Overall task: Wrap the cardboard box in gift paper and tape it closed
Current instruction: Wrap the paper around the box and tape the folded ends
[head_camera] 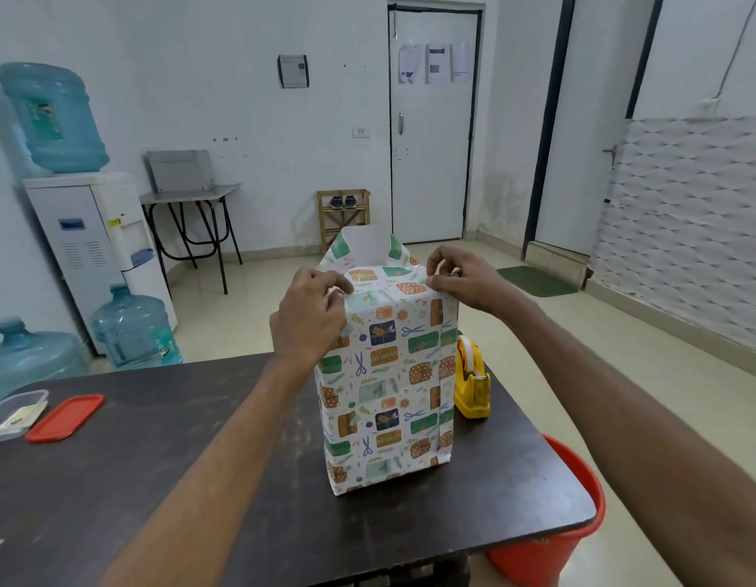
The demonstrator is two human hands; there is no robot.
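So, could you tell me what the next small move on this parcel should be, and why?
Probably fold the far flap down toward you: it stands upright showing its white inside, while the left hand and right hand pinch the gift paper at the near top corners. The tape dispenser stands close by, ready for sealing.

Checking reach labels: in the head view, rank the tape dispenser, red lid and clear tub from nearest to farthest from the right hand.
1. Tape dispenser: on the table, just below the right hand, which pinches the gift paper at its top corner.
2. Red lid: far left on the table.
3. Clear tub: left edge, just beyond the lid.
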